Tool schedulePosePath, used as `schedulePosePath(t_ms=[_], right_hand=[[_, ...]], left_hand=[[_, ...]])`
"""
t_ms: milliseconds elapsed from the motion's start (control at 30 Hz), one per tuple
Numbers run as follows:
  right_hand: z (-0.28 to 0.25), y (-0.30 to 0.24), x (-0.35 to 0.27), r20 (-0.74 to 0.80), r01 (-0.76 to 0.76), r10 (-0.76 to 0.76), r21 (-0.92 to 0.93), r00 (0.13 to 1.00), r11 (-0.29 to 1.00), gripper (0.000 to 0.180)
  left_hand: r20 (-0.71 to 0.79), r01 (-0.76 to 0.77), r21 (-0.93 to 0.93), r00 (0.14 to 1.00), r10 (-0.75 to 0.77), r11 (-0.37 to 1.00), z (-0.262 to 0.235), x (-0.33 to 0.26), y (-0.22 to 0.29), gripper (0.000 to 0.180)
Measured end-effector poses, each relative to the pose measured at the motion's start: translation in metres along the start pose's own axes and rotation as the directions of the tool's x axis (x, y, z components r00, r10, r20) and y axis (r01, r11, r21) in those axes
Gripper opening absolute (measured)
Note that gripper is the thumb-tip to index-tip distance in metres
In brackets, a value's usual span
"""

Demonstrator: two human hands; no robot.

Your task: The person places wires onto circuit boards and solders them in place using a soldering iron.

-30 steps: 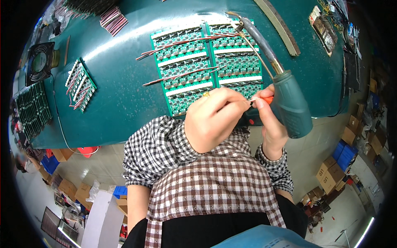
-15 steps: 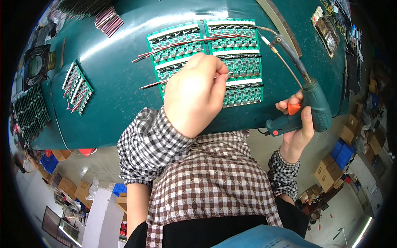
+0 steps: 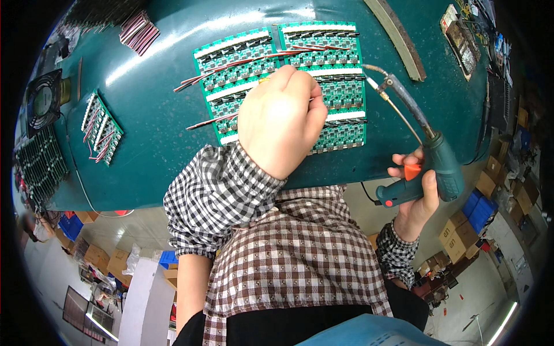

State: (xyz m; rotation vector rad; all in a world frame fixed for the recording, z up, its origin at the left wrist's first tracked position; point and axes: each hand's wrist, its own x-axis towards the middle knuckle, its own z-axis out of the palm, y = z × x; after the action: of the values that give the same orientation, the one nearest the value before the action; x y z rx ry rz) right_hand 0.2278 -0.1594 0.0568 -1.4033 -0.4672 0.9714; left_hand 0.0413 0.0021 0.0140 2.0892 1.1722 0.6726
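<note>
1. Resting on the green circuit-board panel [image 3: 288, 81] at worktop [image 3: 144, 138] centre: left hand [image 3: 283, 121], closed, contents hidden.
2. Gripping soldering gun [image 3: 430, 167] off the near edge: right hand [image 3: 418, 199].
3. Red leads [image 3: 231, 64] fitted on upper rows; lower rows apparently outstanding.

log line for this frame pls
left hand: resting on green circuit board panel | right hand: gripping soldering gun, tip off panel | surface: teal table

Table: dark green top [image 3: 150, 144], glossy with a light glare
Floor: pale grey [image 3: 496, 288] (seen past the table edge)
Boxes: cardboard cartons [image 3: 456, 236] and blue crates [image 3: 478, 209] on the floor
Fan: small black one [image 3: 41, 101] at the left
</note>
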Motion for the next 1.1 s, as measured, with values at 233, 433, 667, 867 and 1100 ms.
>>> schedulePosePath(t_ms=[233, 433, 667, 867, 1100], right_hand=[[-0.003, -0.007, -0.008, -0.012, -0.052, 0.051, -0.034, 0.999, 0.998, 0.042], [-0.001, -0.011, -0.012, -0.008, -0.087, 0.086, -0.118, 0.996, 0.989, 0.040], [0.006, -0.013, -0.018, -0.014, -0.125, 0.124, -0.191, 0.992, 0.974, 0.038], [0.012, -0.011, -0.021, -0.045, -0.122, 0.114, -0.303, 0.993, 0.945, 0.043], [0.012, -0.013, -0.022, -0.002, -0.139, 0.143, -0.253, 0.990, 0.957, 0.034]], left_hand=[[0.031, -0.049, 0.010, 0.998, 0.049, 0.999, 0.004, 0.004, -0.006, 0.009], [0.019, -0.021, -0.018, 1.000, 0.021, 1.000, 0.005, 0.004, -0.008, 0.009], [0.002, -0.012, -0.024, 1.000, 0.012, 1.000, 0.007, 0.004, -0.007, 0.009], [-0.017, -0.034, -0.001, 0.999, 0.034, 0.999, 0.008, 0.003, -0.008, 0.011], [-0.016, -0.044, -0.004, 0.999, 0.044, 0.999, 0.008, 0.002, -0.009, 0.011]])
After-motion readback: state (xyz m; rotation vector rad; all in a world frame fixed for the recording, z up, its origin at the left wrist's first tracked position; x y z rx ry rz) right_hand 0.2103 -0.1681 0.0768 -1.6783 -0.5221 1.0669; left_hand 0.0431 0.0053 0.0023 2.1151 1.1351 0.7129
